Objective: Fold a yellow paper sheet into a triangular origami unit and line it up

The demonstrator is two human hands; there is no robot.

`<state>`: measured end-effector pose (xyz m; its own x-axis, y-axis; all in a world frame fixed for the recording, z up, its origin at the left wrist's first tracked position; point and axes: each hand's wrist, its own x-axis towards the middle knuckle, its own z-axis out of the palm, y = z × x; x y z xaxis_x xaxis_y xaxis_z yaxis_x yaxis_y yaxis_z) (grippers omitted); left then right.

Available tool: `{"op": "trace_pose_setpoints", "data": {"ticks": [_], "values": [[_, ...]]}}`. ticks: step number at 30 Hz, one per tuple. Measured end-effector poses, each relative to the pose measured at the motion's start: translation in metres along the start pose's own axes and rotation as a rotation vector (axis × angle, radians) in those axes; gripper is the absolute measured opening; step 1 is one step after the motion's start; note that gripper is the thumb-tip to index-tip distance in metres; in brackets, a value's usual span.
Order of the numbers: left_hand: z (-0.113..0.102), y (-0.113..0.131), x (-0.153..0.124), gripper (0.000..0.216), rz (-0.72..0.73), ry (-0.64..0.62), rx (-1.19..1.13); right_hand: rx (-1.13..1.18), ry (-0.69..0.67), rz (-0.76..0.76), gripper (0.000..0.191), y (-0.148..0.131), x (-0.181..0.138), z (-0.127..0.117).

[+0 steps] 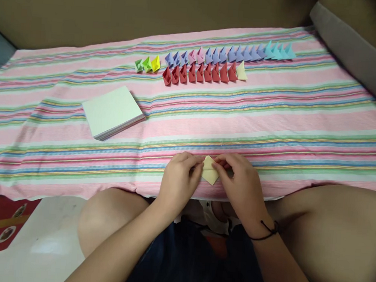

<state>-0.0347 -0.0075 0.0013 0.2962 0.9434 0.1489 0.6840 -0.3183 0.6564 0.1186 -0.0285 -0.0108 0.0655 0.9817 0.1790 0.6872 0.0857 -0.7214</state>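
Observation:
A small piece of folded cream paper (210,173) is held near the front edge of the striped cloth, its lower corner pointing toward me. My left hand (180,177) pinches its left side between thumb and fingers. On the opposite side, my right hand (239,174) grips the paper's right edge, with the thumb lying on top. A black cord bracelet (267,231) circles my right wrist. The fingertips partly cover both side corners of the paper.
Folded paper boats stand in rows farther back: red boats (200,73), blue-violet and pink ones, turquoise boats (279,52), green and yellow ones, and a cream boat (241,71). A stack of pale paper sheets (113,110) lies left on the striped cloth (273,121).

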Motion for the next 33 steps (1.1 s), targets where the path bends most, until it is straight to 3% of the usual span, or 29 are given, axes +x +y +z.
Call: {"op": "trace_pose_setpoints", "data": {"ticks": [8, 21, 33], "values": [[0.0006, -0.0013, 0.0029, 0.013, -0.067, 0.018, -0.147, 0.021, 0.011, 0.013, 0.009, 0.0001, -0.0002, -0.0016], [0.0028, -0.0008, 0.0052, 0.017, -0.078, -0.001, -0.056, 0.006, 0.022, 0.047, 0.005, -0.0022, 0.0007, 0.0007], [0.002, -0.0002, 0.0058, 0.021, -0.065, -0.016, -0.034, -0.034, 0.064, -0.042, 0.018, -0.0005, -0.0031, 0.0046]]}}
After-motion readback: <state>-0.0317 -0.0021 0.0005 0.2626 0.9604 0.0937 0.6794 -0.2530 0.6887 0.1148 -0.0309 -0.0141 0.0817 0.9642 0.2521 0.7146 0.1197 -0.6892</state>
